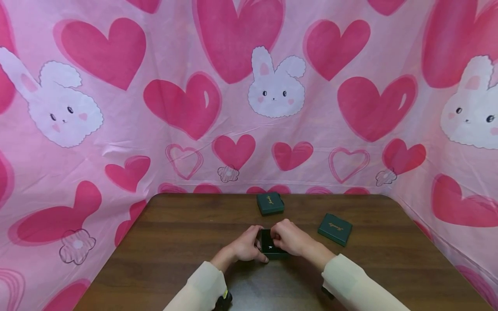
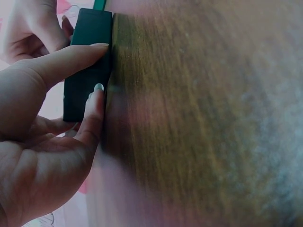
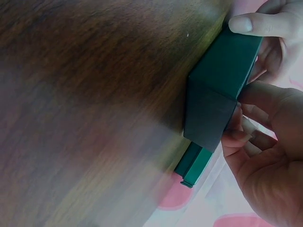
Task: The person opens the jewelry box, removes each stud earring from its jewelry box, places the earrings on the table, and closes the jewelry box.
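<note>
A small dark green jewelry box (image 1: 275, 256) stands on the table between both hands, its black insert (image 1: 266, 236) facing up. On the insert sits a tiny silver star-like piece (image 1: 270, 247). My left hand (image 1: 246, 245) grips the box at its left side; in the left wrist view the thumb lies along the green box wall (image 2: 90, 28). Over the right part of the insert, my right hand (image 1: 292, 238) has its fingers curled down at the box's top edge. In the right wrist view its fingertips (image 3: 234, 137) touch that rim; whether they pinch something is hidden.
Behind the box lies a green piece with gold script (image 1: 270, 203), near the table's far edge. Another flat green lid-like piece with gold script (image 1: 336, 229) rests to the right. A pink heart-patterned cloth (image 1: 233, 121) hangs around the wooden table (image 1: 186, 229).
</note>
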Available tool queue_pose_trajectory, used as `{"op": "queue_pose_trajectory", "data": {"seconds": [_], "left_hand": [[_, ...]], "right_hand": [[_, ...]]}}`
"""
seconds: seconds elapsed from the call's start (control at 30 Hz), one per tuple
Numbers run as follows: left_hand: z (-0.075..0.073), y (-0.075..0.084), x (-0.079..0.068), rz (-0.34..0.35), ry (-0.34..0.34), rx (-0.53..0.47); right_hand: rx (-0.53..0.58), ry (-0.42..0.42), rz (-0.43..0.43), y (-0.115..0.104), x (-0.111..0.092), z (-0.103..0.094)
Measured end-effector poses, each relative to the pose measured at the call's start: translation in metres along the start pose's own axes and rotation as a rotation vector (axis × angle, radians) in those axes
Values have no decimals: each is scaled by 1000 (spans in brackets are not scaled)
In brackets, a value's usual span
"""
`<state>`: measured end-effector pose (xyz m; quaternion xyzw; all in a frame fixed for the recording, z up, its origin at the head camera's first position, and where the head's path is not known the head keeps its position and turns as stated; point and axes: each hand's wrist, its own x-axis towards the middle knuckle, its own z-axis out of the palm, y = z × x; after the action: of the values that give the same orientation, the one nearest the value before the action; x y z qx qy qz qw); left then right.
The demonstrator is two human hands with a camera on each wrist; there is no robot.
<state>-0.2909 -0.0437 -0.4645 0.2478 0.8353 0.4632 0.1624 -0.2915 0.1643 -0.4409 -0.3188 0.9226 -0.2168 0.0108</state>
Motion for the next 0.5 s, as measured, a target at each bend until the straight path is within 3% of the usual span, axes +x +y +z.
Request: {"op": "queue_pose_trajectory", "data": {"seconds": [0.5], "left_hand": [[0, -1, 1, -6, -2, 16]], "right_hand": [[-24, 50, -3, -2, -2, 2]]}}
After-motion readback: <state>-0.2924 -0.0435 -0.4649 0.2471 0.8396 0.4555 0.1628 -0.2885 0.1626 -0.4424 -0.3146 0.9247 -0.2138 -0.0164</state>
